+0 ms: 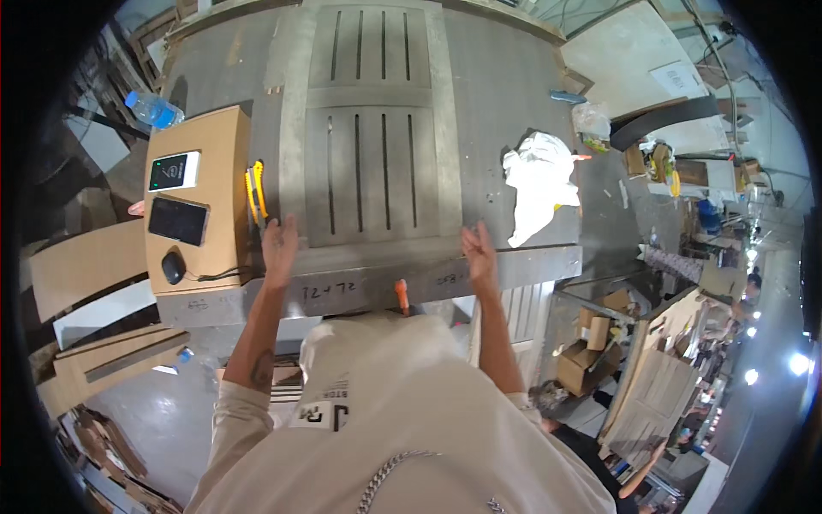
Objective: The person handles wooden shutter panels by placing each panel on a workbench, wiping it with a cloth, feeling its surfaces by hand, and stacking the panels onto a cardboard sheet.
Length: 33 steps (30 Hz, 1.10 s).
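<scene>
A grey-brown wooden door panel (372,163) with long narrow slots lies flat on the workbench (497,94) in front of me. My left hand (279,250) is at the near left corner of the panel, fingers stretched out, holding nothing that I can see. By the near right corner, my right hand (479,248) also has its fingers extended and apart. A yellow utility knife (256,190) lies just beyond my left hand, beside a cardboard box (224,163). To the right of the panel sits a crumpled white cloth (539,184).
On the box rest a white-edged device (175,171), a dark phone (178,219) and a small black object (174,267) with a cord. A water bottle (154,110) lies behind it. An orange-tipped object (402,294) stands at the bench's front edge. Another person (591,458) works at lower right.
</scene>
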### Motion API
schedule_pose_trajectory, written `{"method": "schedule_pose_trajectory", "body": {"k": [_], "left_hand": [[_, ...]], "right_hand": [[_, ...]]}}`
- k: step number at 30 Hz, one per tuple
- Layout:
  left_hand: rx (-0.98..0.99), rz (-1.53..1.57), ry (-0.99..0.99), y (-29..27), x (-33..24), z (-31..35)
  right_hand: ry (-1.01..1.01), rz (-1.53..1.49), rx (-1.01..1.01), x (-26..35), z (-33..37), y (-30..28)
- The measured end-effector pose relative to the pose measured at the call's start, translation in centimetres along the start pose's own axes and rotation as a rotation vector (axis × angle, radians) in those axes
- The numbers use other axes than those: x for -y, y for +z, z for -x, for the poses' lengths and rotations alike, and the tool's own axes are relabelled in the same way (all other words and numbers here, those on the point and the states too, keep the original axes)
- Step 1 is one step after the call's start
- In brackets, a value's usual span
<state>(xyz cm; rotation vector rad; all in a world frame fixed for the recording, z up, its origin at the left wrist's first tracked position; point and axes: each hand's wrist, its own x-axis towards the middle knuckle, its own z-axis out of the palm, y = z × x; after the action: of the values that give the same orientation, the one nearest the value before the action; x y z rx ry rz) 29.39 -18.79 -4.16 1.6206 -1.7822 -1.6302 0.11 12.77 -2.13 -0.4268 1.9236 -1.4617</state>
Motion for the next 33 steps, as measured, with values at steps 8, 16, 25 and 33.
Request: {"method": "schedule_pose_trajectory", "body": {"k": [8, 16, 25, 33], "left_hand": [[0.053, 0.244, -0.351, -1.6, -8.1, 1.9], [0.008, 0.088, -0.012, -6.8, -11.3, 5.3], [-0.113, 0.036, 0.323, -14.4, -21.7, 13.6], [0.128, -0.119, 0.651, -14.1, -27.7, 16.5]], "right_hand": [[0.060, -0.042, -0.174, 2.9, -0.4, -0.9], [-0.003, 0.293, -0.173, 8.4, 2.0, -0.2], [0.152, 0.106, -0.006, 3.3, 9.0, 9.7], [0.209, -0.013, -0.096, 0.4, 11.6, 17.8]]}}
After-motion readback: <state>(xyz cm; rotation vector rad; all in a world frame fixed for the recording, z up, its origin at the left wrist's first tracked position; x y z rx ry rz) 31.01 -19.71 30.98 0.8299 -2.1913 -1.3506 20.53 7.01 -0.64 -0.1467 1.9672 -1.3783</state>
